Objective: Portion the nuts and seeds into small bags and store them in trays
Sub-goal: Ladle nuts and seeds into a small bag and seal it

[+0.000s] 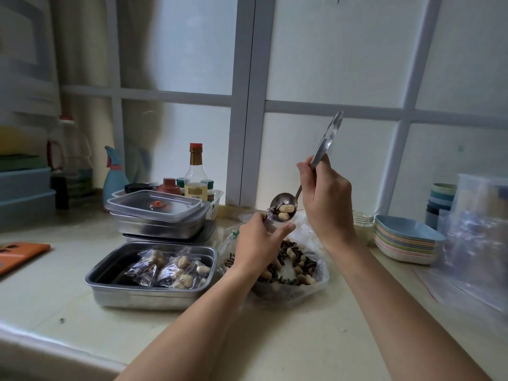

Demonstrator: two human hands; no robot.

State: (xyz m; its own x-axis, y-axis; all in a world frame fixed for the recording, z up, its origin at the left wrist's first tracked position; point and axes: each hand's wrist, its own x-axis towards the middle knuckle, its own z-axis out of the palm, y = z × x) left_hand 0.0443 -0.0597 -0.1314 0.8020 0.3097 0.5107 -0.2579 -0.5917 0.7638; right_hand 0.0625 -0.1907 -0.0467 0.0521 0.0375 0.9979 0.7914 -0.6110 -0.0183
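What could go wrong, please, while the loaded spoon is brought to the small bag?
1. The spoon in the right hand carries peanuts near its lip; they may roll off before reaching the small bag pinched by the left hand.
2. That bag's mouth is barely visible and looks narrow, so seeds could miss it and fall into the large bag below or onto the counter.

both bare forearms reach away from the near edge.
left hand (259,237) pinches a small bag (269,221), thumb pointing right; right hand (325,199), higher, curls its fingers round a spoon (324,144).
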